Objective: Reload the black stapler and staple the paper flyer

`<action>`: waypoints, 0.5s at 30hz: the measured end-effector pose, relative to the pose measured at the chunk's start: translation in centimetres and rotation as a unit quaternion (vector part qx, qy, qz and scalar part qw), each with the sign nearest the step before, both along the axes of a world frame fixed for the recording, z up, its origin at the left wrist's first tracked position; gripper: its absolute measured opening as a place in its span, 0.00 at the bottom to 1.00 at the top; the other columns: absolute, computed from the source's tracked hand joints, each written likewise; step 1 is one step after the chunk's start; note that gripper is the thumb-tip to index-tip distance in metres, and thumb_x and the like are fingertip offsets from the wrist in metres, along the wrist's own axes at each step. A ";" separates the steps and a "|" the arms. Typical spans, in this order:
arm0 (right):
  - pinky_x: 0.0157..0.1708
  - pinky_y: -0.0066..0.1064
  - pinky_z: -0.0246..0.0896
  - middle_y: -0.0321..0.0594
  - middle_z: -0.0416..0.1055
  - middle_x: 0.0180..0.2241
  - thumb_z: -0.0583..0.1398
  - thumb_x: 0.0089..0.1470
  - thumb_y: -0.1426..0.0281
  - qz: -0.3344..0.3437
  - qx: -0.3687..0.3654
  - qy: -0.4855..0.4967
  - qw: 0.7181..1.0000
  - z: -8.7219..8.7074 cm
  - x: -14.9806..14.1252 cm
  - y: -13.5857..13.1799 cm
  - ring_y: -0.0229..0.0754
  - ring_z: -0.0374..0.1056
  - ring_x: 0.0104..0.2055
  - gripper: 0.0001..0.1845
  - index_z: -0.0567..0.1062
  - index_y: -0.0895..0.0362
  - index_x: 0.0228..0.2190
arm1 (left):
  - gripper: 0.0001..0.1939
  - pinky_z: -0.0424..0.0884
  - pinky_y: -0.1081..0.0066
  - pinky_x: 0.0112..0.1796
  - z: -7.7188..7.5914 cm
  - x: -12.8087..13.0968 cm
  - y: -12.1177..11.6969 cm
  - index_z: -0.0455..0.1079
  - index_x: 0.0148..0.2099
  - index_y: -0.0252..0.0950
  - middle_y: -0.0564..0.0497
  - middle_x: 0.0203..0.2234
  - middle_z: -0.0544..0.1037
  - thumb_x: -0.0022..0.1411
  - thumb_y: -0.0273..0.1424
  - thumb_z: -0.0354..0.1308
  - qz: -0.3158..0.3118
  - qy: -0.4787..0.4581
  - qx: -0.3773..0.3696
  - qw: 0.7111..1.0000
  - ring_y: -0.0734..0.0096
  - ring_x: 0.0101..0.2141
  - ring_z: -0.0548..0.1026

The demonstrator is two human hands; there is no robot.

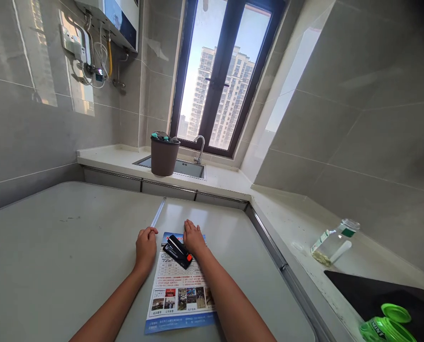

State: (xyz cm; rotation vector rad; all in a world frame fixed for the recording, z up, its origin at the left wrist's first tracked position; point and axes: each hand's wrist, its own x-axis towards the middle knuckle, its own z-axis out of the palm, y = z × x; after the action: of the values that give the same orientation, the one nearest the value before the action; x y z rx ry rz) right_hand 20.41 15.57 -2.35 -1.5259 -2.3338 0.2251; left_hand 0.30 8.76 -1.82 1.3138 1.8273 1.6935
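Note:
A printed flyer [179, 320] with blue bands, text and small photos lies flat on the pale table. On its upper part rests a black stapler [178, 251] with an orange-red piece at its near end. My left hand [146, 248] sits on the table just left of the flyer, its fingers curled in, with nothing visible in them. My right hand [193, 236] lies palm down over the flyer's upper right edge, fingers stretched forward, close beside the stapler. Part of the flyer's right side is hidden under my right forearm.
Beyond the table [72, 266], a brown bin [164, 156] stands at the sink [190, 169] with its faucet [199, 148]. Along the right counter [286, 213] are a glass jar [334, 242], a black panel [386, 289] and an open-lidded green container [386, 327].

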 end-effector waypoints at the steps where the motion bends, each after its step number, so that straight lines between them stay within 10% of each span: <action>1: 0.72 0.58 0.40 0.51 0.51 0.73 0.47 0.68 0.71 -0.001 -0.002 0.002 1.000 0.1 -1.0 -0.1 0.50 0.49 0.75 0.32 0.57 0.58 0.71 | 0.13 0.68 0.61 0.47 -0.1 -0.3 0.1 0.72 0.33 0.39 0.46 0.36 0.75 0.62 0.34 0.46 0.011 -0.013 -0.005 1.000 0.56 0.42 0.74; 9: 0.70 0.69 0.34 0.49 0.47 0.74 0.47 0.68 0.71 -0.011 -0.029 0.033 0.999 0.7 -4.1 -1.1 0.50 0.45 0.76 0.34 0.50 0.56 0.73 | 0.12 0.68 0.62 0.45 -1.2 -1.1 0.9 0.72 0.33 0.39 0.47 0.35 0.77 0.61 0.34 0.47 0.033 -0.046 -0.005 0.998 0.57 0.41 0.74; 15: 0.64 0.42 0.57 0.50 0.69 0.63 0.46 0.71 0.69 -0.071 0.061 0.112 0.989 2.4 -2.7 -1.1 0.45 0.63 0.66 0.24 0.67 0.57 0.62 | 0.12 0.68 0.65 0.39 -1.0 -1.0 0.7 0.71 0.33 0.39 0.48 0.33 0.77 0.61 0.34 0.46 0.046 -0.018 -0.009 0.999 0.59 0.36 0.74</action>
State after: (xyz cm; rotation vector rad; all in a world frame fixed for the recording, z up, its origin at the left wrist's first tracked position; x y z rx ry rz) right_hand 17.73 14.48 0.09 -1.5144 -2.0189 0.2032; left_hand -0.68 9.49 -2.86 1.2000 1.9046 1.7303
